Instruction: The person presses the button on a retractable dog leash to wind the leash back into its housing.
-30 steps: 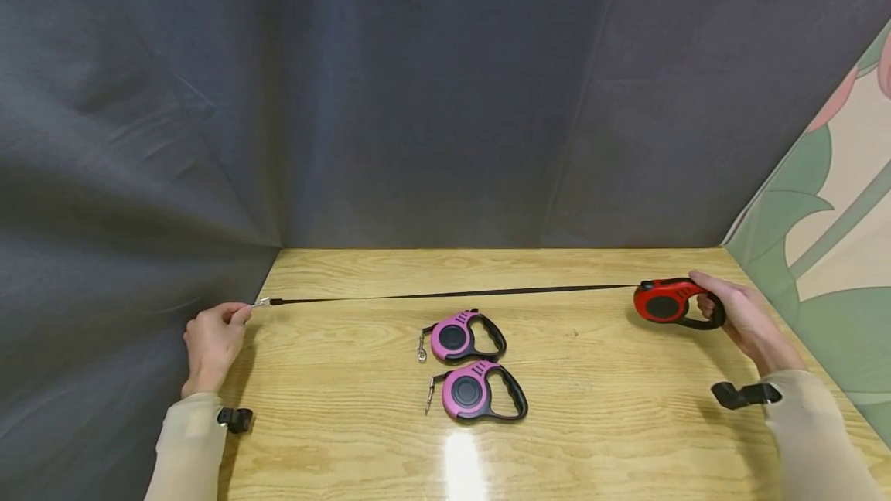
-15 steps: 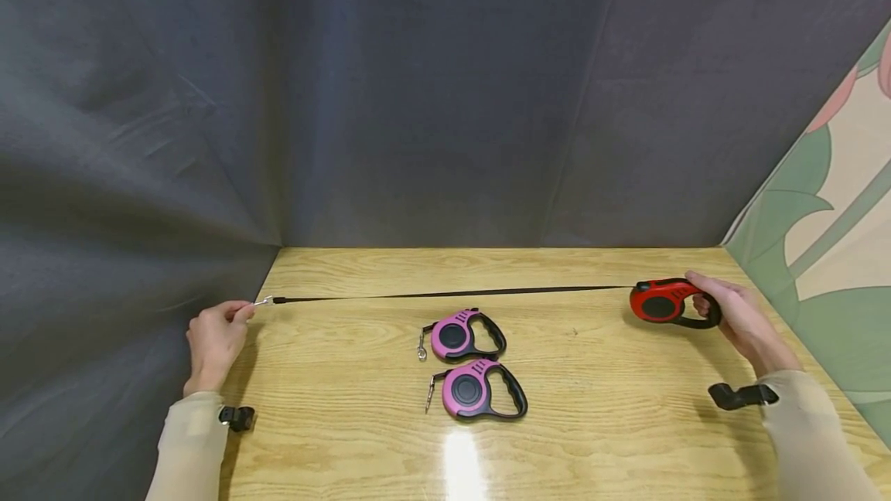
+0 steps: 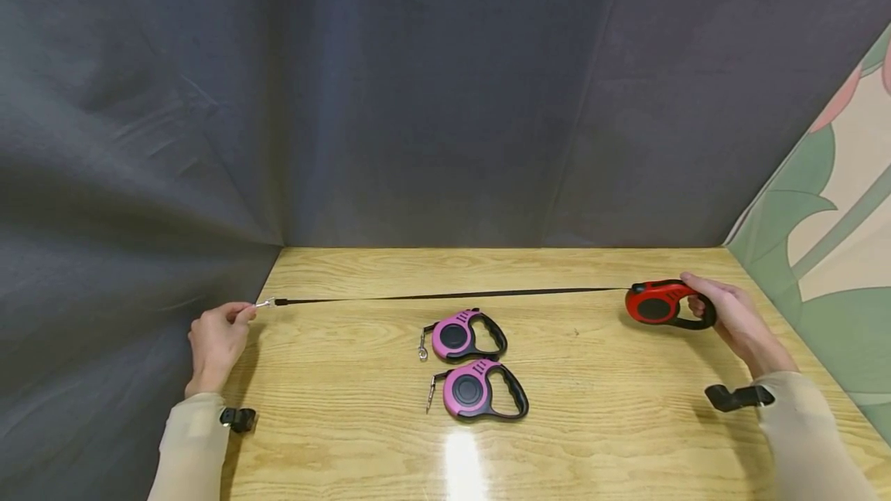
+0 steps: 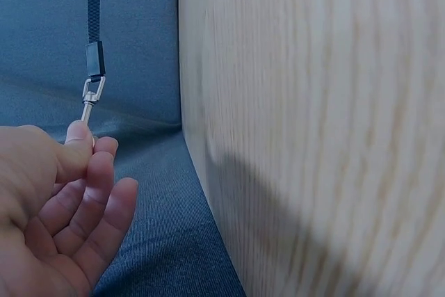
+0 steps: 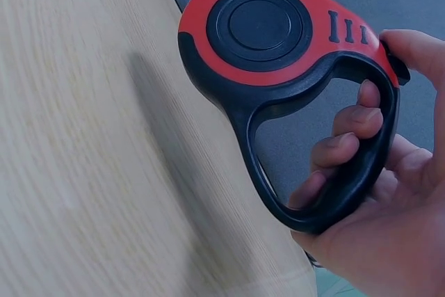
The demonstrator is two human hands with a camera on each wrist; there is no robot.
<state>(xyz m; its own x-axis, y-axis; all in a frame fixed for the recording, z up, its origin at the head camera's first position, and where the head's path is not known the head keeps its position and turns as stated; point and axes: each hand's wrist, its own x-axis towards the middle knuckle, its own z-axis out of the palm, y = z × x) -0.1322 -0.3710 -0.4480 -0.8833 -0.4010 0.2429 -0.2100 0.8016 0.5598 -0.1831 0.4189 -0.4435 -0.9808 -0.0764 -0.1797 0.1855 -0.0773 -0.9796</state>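
Observation:
My right hand (image 3: 741,323) grips the black loop handle of a red and black retractable dog leash (image 3: 653,305), its fingers wrapped through the loop and its thumb at the button in the right wrist view. From the red casing a black strap (image 3: 452,295) runs taut across to the left. At its far end, my left hand (image 3: 217,342) pinches the metal snap hook (image 4: 88,108) between thumb and index finger. Between the hands lie two pink and black retractable leashes, one farther back (image 3: 452,336) and one nearer (image 3: 468,391), their metal hooks hanging out on the left.
The wooden table (image 3: 334,439) spreads below both hands. A dark grey curtain (image 3: 431,99) closes off the back and left sides. On the right stands a floral-patterned panel (image 3: 842,253).
My right hand has shifted slightly left with the red leash, and the left hand has edged a little right. The strap stays taut; the pink leashes lie as before.

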